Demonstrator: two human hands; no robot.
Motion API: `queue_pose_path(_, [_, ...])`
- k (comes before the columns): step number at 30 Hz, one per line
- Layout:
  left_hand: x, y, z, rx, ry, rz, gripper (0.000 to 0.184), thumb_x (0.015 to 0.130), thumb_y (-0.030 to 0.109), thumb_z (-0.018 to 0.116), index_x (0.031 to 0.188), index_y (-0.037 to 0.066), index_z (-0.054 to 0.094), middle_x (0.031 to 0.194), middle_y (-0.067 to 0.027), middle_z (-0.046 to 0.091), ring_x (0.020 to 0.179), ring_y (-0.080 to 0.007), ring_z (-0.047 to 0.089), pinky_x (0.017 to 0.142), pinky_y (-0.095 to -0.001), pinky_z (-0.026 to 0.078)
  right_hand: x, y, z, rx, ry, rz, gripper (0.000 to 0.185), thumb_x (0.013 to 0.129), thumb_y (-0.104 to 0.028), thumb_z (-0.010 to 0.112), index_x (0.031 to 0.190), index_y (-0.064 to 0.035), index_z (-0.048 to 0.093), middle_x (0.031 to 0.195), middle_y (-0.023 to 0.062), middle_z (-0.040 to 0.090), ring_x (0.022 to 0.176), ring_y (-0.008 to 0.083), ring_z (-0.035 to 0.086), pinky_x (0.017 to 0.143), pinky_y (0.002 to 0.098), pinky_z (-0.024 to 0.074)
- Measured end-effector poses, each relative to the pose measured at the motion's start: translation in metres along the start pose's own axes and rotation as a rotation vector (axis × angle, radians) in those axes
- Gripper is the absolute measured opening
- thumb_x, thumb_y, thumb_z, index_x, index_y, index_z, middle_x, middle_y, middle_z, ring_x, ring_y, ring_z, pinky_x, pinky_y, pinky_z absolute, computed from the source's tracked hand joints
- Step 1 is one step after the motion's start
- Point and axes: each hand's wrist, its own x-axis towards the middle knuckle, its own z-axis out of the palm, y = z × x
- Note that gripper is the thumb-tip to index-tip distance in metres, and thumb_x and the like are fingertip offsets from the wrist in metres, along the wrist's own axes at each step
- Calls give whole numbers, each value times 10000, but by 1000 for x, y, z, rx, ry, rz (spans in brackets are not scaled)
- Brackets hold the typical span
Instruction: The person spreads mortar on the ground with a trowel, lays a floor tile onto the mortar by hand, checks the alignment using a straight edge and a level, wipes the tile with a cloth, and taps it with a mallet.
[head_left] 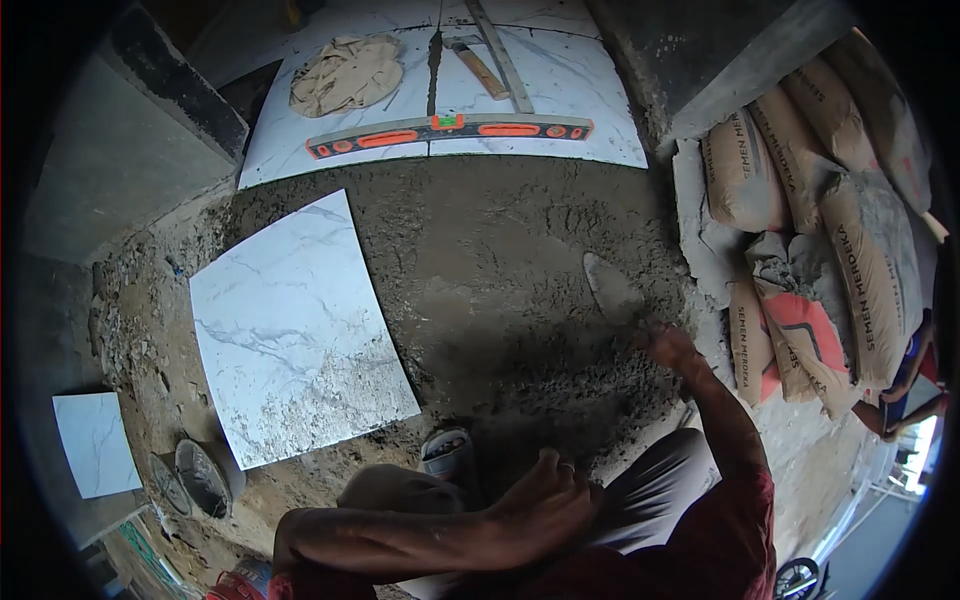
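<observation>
My right hand (672, 346) is closed around the handle of a trowel, reaching out over the wet mortar bed (470, 260). The trowel's blade (610, 286) lies flat against the mortar, smeared with grey, and my fingers cover its handle. Close to my body, above my lap, my left hand (545, 500) is curled into a fist, with nothing showing in it. A large white marble-patterned tile (290, 310) lies tilted at the left edge of the mortar, its lower part spattered with cement.
Laid tiles (580, 70) at the back carry a spirit level (450, 132), a hammer (478, 70), a metal straightedge (500, 55) and a cloth (347, 75). Cement bags (790, 200) are stacked right, near another person's arm (905, 400). Buckets (205, 480) and a smaller tile (97, 445) stand left.
</observation>
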Motion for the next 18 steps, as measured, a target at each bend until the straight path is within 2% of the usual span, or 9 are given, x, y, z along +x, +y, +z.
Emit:
queue_pose_path(4, [36,-62,-7,-198,-152,97,279,822,262,615,956,18,598,852,-152,628,962,-306,626,751,-453,472,-79,80,41,-489,-23,-338,398,785,-120,527,1177,-52,532,1225,196,536,1013,314,584,649,330,550])
queue_pose_path(6, [55,-88,-3,-317,-99,154,289,799,286,653,856,9,594,746,-167,640,850,-319,664,715,-439,496,-108,83,45,-289,-311,-47,477,868,-251,516,1259,19,476,1248,183,520,1123,300,511,800,335,516])
queue_pose_path(8, [80,-102,19,-348,-150,211,312,784,286,665,851,-15,610,738,-184,647,820,-324,671,716,-436,505,-135,136,115,688,190,-309,626,936,-438,431,1315,60,414,1283,174,491,1132,301,494,952,332,414])
queue_pose_path(10, [97,-111,31,-369,-199,241,336,769,285,676,845,-39,626,731,-202,654,790,-330,677,716,-433,514,-134,76,63,882,43,-25,649,950,-463,397,1311,76,407,1319,198,459,1155,290,480,979,348,374])
queue_pose_path(12, [103,-110,37,-456,-320,300,352,760,271,676,895,-53,659,844,-213,675,848,-328,673,753,-438,515,-102,45,43,-249,-75,-206,460,933,-277,460,1231,74,470,1308,231,473,1137,274,497,842,358,451])
queue_pose_path(13, [105,-113,38,-450,-326,306,352,760,271,676,895,-53,659,844,-213,675,848,-328,673,753,-438,515,-78,33,57,-405,165,-303,358,847,-95,483,1166,64,506,1218,235,546,990,274,582,640,354,484])
queue_pose_path(14, [109,-114,39,-416,-379,278,311,749,277,685,890,0,693,861,-174,687,858,-311,675,746,-427,524,-54,-5,35,-1117,739,-395,327,759,-89,524,1074,-14,573,990,185,611,757,258,586,587,308,480])
queue_pose_path(15, [112,-115,38,-381,-430,250,274,738,283,694,884,53,726,877,-135,699,869,-294,676,739,-416,533,-16,-32,31,-715,111,-240,236,820,-105,486,1014,-25,593,1015,211,621,731,215,589,548,246,450])
queue_pose_path(18, [119,-109,35,-373,-478,245,331,761,333,697,946,60,716,958,-144,689,931,-299,658,770,-425,523,80,-120,-21,385,35,263,422,930,-198,363,1168,101,542,1144,308,578,1023,402,610,886,463,496])
